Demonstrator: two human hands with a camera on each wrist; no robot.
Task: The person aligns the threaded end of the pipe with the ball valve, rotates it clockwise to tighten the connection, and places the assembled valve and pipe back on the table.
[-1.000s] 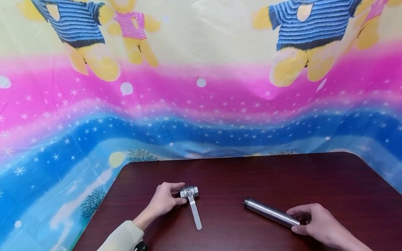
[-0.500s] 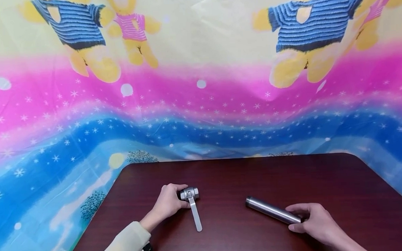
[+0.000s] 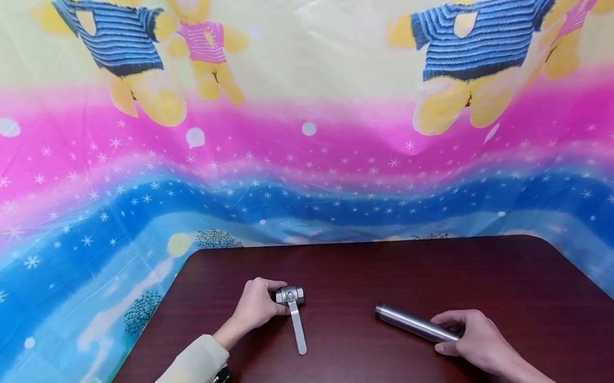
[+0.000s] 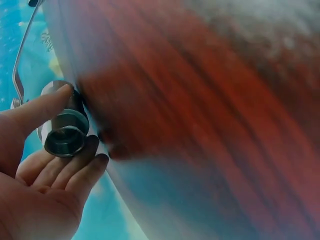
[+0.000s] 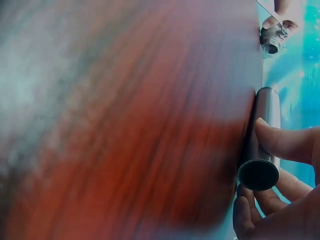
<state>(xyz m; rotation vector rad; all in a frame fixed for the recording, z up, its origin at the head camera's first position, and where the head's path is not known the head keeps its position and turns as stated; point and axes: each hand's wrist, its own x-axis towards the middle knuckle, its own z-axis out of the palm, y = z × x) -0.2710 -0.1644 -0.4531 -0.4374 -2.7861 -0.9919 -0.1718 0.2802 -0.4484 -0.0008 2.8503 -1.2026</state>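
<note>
My left hand (image 3: 257, 304) pinches the left end of a metal ball valve (image 3: 290, 295) between thumb and fingers. The valve's long flat lever (image 3: 299, 332) points toward me. Its hexagonal open end (image 4: 65, 141) faces the camera in the left wrist view, thumb on one side and fingers on the other. Across the table, my right hand (image 3: 480, 338) grips the near end of a steel pipe (image 3: 413, 323), whose dark far end points up and left toward the valve. In the right wrist view the pipe's hollow end (image 5: 258, 175) shows between thumb and fingers.
The dark reddish-brown table (image 3: 345, 361) has rounded far corners. Behind it hangs a cloth (image 3: 305, 157) printed with bears and snowflakes. A gap of bare tabletop separates valve and pipe. A black device (image 3: 222, 378) sits under the left sleeve.
Over the last second the left hand has come slightly farther right around the valve. The right hand has shifted a little left along the pipe; the pipe has barely moved.
</note>
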